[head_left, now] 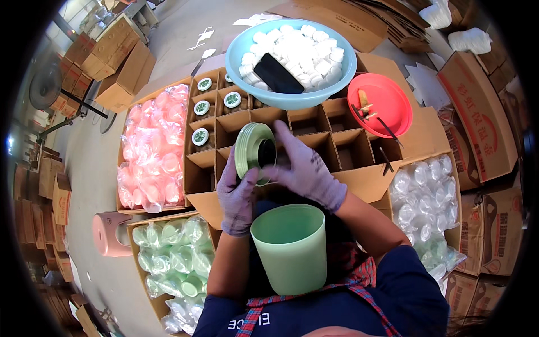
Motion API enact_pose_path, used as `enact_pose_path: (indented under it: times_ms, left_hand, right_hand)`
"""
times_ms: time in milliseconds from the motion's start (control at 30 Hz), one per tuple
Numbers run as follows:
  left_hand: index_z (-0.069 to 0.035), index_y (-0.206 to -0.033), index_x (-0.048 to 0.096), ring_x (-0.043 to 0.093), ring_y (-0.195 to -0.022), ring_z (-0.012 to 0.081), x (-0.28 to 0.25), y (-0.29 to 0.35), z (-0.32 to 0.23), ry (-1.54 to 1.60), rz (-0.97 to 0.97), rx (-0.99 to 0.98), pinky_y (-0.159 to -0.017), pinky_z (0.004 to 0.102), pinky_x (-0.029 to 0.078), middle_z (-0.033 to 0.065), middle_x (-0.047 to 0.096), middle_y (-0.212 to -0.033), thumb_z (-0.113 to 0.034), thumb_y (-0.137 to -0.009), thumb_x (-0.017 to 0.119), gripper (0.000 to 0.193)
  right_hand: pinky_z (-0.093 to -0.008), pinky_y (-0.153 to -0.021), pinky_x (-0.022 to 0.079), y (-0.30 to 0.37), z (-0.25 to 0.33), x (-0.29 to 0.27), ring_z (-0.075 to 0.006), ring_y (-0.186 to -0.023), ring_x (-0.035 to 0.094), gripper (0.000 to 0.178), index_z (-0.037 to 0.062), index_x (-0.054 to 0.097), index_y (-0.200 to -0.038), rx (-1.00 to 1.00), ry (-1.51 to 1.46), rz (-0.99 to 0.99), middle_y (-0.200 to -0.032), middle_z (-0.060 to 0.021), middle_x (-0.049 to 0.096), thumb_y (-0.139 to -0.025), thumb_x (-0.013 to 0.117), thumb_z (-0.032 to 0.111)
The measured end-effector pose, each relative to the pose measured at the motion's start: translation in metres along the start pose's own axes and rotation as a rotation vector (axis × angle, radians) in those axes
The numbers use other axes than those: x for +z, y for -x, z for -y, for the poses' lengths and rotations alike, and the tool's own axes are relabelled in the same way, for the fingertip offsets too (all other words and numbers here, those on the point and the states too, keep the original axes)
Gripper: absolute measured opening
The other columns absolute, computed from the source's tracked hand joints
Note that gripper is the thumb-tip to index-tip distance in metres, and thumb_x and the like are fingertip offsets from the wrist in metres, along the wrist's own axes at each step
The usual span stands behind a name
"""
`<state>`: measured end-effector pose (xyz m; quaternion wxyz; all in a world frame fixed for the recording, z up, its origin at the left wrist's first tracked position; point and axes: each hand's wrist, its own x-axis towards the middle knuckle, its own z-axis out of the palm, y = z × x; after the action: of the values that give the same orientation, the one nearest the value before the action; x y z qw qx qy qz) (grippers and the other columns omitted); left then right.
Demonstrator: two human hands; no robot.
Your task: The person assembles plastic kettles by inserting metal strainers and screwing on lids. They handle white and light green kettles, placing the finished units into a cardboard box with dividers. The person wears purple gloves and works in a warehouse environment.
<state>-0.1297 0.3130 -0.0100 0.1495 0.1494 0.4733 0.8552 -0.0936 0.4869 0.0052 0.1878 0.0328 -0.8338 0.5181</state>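
In front of my chest, my left hand (237,194), in a pale grey-purple glove, is closed around a pale green ringed plastic collar (245,147) with a dark round centre. My right hand (307,171), gloved likewise, spans the collar's right side, its thumb low on the rim and a finger up near the top. Whether anything small sits between its fingers is hidden. Just below, a light green open-topped plastic cylinder (289,253) stands upright against my lap, touched by neither hand. Beyond my hands is a divided cardboard box (241,122) holding several bottles with white-and-green lids (232,100).
A blue basin (236,84) of white caps bears a black phone (278,73). Right of it stands a red bowl (387,98) with tools. Boxes of bagged pink parts (154,146), green parts (179,250) and clear parts (424,196) surround me. A pink stool (106,233) stands left.
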Motion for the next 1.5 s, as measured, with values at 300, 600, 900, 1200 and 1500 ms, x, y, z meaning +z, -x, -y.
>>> enact_pose_path:
  times_ms: [300, 600, 900, 1200, 1500]
  left_hand:
    - [0.004, -0.154, 0.037, 0.054, -0.132, 0.0225, -0.002, -0.004, 0.008, 0.049, 0.017, -0.040, -0.113, 0.0368, 0.041, 0.0127, 0.052, -0.148, -0.003, -0.093, 0.066, 0.068]
    - [0.003, -0.145, 0.046, 0.060, -0.123, 0.0233, -0.043, -0.053, 0.025, 0.157, -0.096, -0.192, -0.106, 0.0357, 0.049, 0.0148, 0.060, -0.135, -0.011, -0.105, 0.053, 0.043]
    - [0.003, -0.129, 0.060, 0.050, -0.128, 0.0451, -0.047, -0.020, -0.025, -1.154, 0.059, 0.359, -0.112, 0.0488, 0.036, 0.0236, 0.063, -0.125, -0.030, -0.085, 0.076, 0.057]
    - [0.007, -0.156, 0.027, 0.029, -0.150, 0.0402, -0.004, 0.097, -0.030, -0.516, 0.322, 0.046, -0.122, 0.0463, 0.024, 0.0295, 0.027, -0.161, -0.044, -0.086, 0.076, 0.099]
    - [-0.001, -0.081, 0.068, 0.066, -0.085, 0.0321, -0.005, 0.084, -0.099, -0.790, 0.753, 0.310, -0.094, 0.0494, 0.050, 0.0126, 0.066, -0.082, -0.039, -0.062, 0.092, 0.049]
  right_hand:
    - [-0.0490, -0.074, 0.055, 0.001, -0.013, -0.003, -0.0427, -0.081, 0.069, 0.054, 0.0037, 0.053, -0.125, 0.047, 0.219, -0.018, -0.081, -0.0203, 0.068, -0.093, 0.066, 0.046]
    - [-0.0461, -0.072, 0.054, 0.000, -0.011, -0.047, -0.0364, -0.083, 0.070, 0.050, -0.0027, 0.063, -0.113, 0.115, 0.215, -0.077, -0.091, -0.0218, 0.071, -0.098, 0.062, 0.045]
    - [-0.0346, -0.073, 0.055, 0.083, -0.069, -0.096, -0.0286, -0.079, 0.070, 0.040, -0.0026, 0.065, -0.122, 0.357, 0.304, -0.039, -0.091, -0.0180, 0.072, -0.091, 0.071, 0.021]
    - [-0.0464, -0.099, 0.049, 0.093, 0.062, -0.069, -0.0334, -0.105, 0.065, 0.038, 0.0051, 0.072, -0.107, -0.150, 0.003, 0.500, -0.098, -0.0132, 0.068, -0.082, 0.080, 0.032]
    - [-0.0433, -0.095, 0.049, 0.091, 0.096, -0.059, -0.0316, -0.097, 0.062, 0.048, 0.0031, 0.065, -0.119, -0.290, 0.002, 0.143, -0.102, -0.0139, 0.063, -0.081, 0.082, 0.026]
